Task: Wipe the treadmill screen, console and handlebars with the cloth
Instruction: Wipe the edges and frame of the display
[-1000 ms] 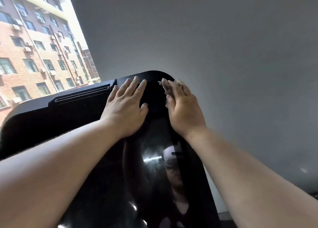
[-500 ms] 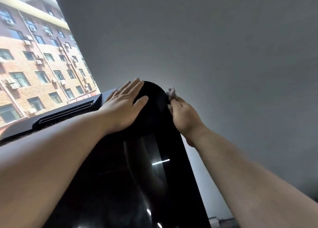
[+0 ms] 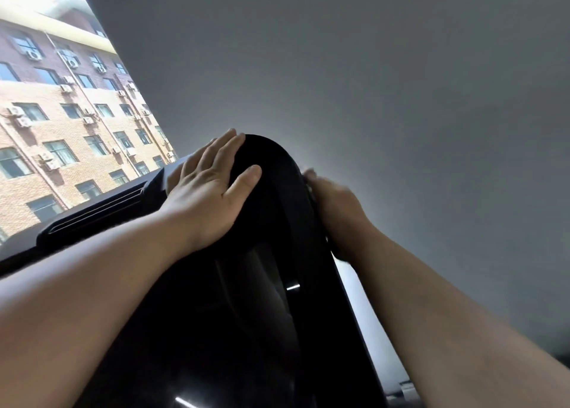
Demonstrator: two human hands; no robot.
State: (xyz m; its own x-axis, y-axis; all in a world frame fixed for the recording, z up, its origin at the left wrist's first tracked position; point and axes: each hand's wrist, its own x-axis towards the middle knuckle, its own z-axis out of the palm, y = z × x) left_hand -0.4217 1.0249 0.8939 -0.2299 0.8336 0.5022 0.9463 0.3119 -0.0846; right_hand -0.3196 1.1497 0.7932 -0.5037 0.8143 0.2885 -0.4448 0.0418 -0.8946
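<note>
The treadmill's glossy black screen [image 3: 246,315] fills the lower middle of the head view, and its rounded top corner points up. My left hand [image 3: 212,191] lies flat on that corner, fingers stretched out, holding nothing. My right hand [image 3: 336,210] is blurred and curls round the screen's right edge, partly behind it. The cloth is almost hidden under its fingers; only a small pale bit [image 3: 308,173] shows at the fingertips. No handlebars are in sight.
A black console top with a long vent slot [image 3: 101,210] runs left from the screen. Behind it is a window [image 3: 61,114] onto a brick building. A plain grey wall [image 3: 370,84] fills the upper right.
My right hand has slid off the screen's face and round its right edge, hiding most of the cloth. My left hand has stayed on the top corner while the view tilted up.
</note>
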